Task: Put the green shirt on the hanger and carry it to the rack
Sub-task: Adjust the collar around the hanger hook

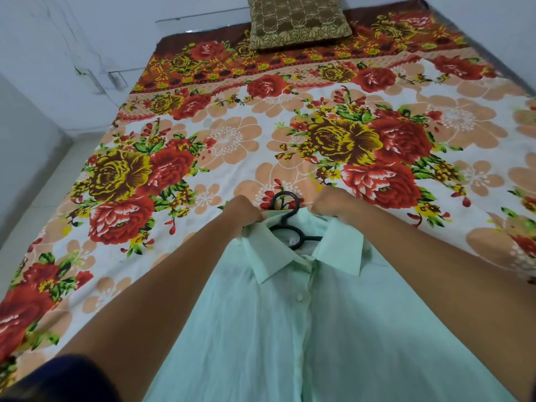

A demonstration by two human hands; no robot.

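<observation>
The green shirt (304,329) hangs nearest me, on its hanger (285,219) above the flowered bed (232,140). My left hand (242,211) and right hand (327,206) pinch the collar. Floor (43,184) lies left; a pillow (298,21) sits far.

Both arms reach forward, left hand (243,209) and right hand (329,203) clenched.

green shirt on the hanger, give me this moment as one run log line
green shirt: on black hanger, buttoned | left hand: gripping collar | right hand: gripping collar | place: over floral bed | rack: not in view
</observation>
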